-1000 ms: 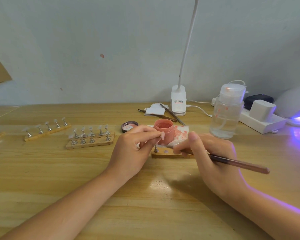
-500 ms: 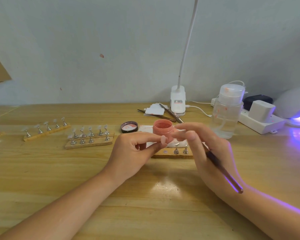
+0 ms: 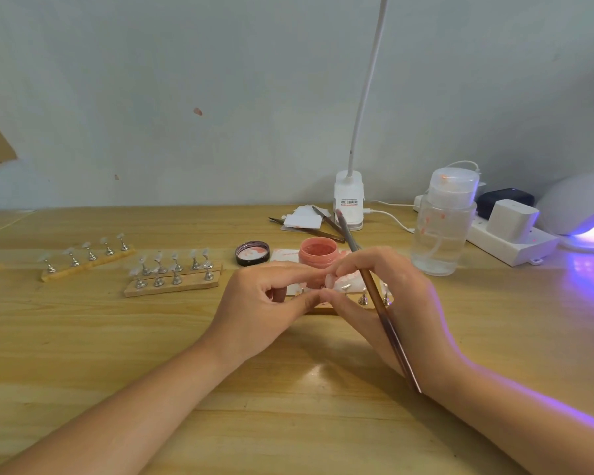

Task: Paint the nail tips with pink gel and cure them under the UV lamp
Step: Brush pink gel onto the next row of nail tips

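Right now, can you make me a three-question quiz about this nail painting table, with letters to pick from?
1. Where is the jar's black lid?
A. On the jar
B. On the table, left of the pink gel jar
C. Under the lamp

2. What colour glows from the UV lamp?
A. Green
B. Purple
C. Red

3. What holds the brush?
A. The right hand
B. The left hand
C. Nothing

Answers:
1 B: the lid lies beside the open jar.
2 B: purple light spills onto the table at right.
3 A: the brush runs through the right hand's fingers.
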